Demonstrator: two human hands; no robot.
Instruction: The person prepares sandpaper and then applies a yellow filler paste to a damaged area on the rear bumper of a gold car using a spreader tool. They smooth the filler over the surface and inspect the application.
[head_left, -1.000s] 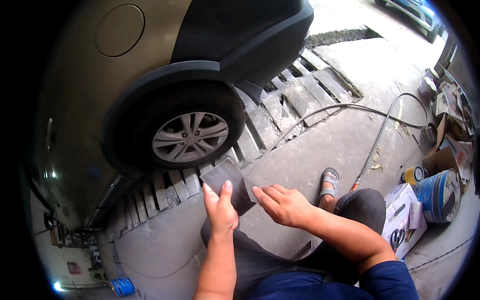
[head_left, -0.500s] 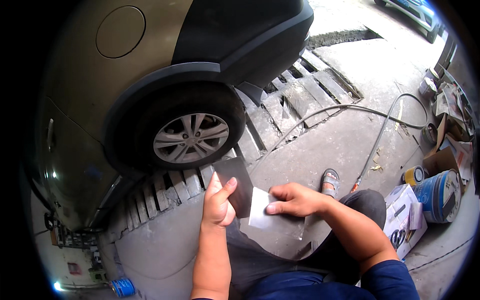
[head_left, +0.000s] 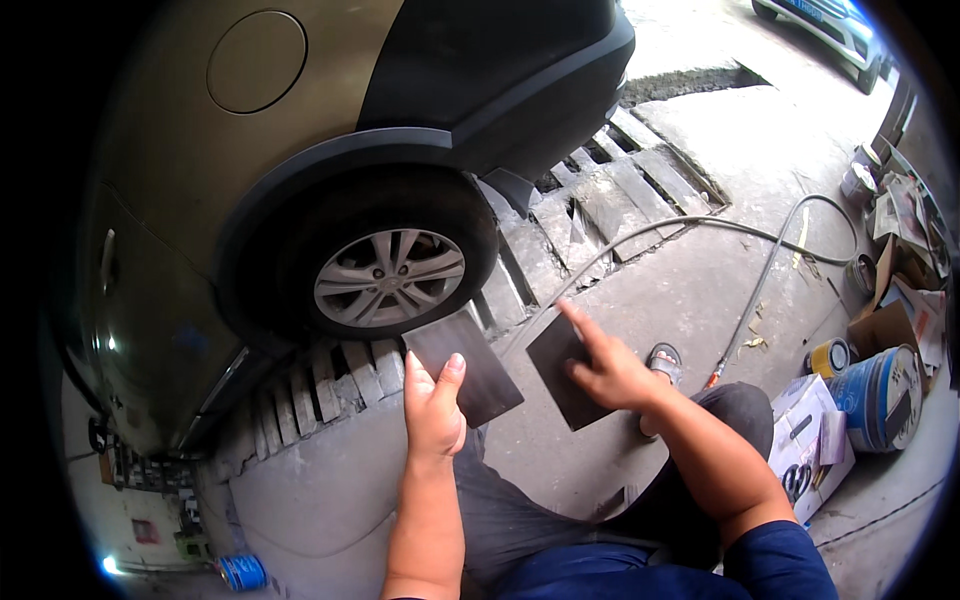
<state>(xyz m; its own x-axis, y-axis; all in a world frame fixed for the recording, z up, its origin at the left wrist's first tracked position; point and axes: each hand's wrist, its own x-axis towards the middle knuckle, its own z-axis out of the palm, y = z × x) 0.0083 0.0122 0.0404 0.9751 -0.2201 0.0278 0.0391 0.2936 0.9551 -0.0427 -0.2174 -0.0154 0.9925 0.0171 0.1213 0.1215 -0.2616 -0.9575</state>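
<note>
Since the earlier frame, the right plate (head_left: 550, 362) has swung up and shows a dark face instead of a pale one. Head view: I have both plates on the near side of the wheel (head_left: 388, 284), the left plate (head_left: 482, 362) closer to it. My left hand (head_left: 433, 410) pinches one; my right hand (head_left: 616, 377) holds the other, index finger stretched toward its top corner. They look thin, light and fairly stiff; I'd grip near an edge. Well right of the wheel, a blue bucket (head_left: 856, 392) bears lettering.

Left hand (head_left: 432, 418); most fingers behind sheet (head_left: 478, 372)
</note>
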